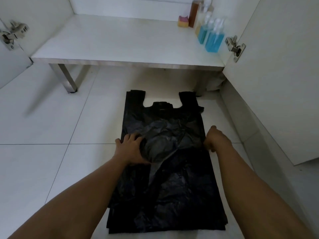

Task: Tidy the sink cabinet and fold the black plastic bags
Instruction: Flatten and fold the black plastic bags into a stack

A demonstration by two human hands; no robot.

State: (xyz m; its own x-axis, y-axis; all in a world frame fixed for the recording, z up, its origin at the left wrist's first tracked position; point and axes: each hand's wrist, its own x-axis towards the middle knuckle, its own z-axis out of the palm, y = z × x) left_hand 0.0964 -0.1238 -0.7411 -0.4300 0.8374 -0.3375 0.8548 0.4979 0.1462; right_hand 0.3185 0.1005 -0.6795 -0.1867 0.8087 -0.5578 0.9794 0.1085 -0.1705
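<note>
A black plastic bag (172,187) lies flat on the white tiled floor, handles pointing toward the open sink cabinet (120,42). My left hand (131,149) grips the bag's left edge, bunching a fold of plastic inward over the middle. My right hand (215,138) pinches the right edge of the bag at about the same height, fingers curled. More black plastic shows underneath at the near edge, so the bag seems to lie on others.
On the cabinet shelf's right side stand two blue-liquid bottles (210,37), several clear and amber bottles (198,12) and a pink-yellow sponge (183,21). Cabinet doors hang open at left (10,57) and right (276,83). A metal leg (69,80) stands on the floor.
</note>
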